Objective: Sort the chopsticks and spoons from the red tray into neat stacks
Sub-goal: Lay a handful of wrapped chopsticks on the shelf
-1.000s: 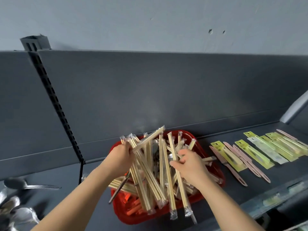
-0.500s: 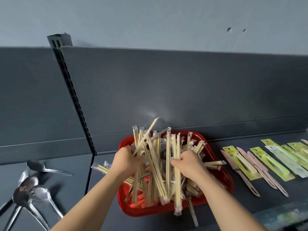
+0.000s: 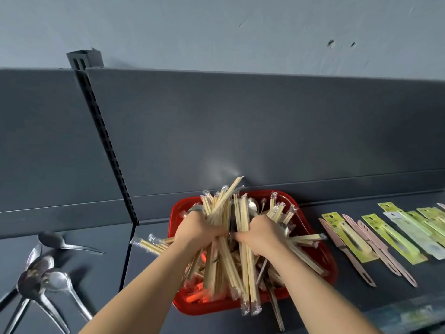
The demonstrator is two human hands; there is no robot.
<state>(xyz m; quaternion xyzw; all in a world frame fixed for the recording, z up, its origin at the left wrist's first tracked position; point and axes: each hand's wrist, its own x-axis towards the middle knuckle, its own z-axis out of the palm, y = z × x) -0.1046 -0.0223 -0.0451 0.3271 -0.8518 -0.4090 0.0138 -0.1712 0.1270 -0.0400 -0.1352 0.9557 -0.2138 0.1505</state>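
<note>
Single view, head-worn and wide-angle. The camera sits above and behind the forearms, facing forward and down onto a dark shelf (image 3: 154, 273). Both forearms enter from the bottom edge and converge at lower centre, where the left hand (image 3: 197, 231) and right hand (image 3: 261, 232), each gripping chopsticks (image 3: 245, 273), lie over the red tray (image 3: 216, 307); this group is the nearest to the lens. The upper half shows the shelf's back panel (image 3: 240, 128) and pale wall (image 3: 216, 27), seen from below their top line. The slotted upright (image 3: 103, 141) leans with lens distortion. The left margin reaches loose spoons (image 3: 45, 278); the right margin cuts a row of packaged utensils (image 3: 375, 237).
</note>
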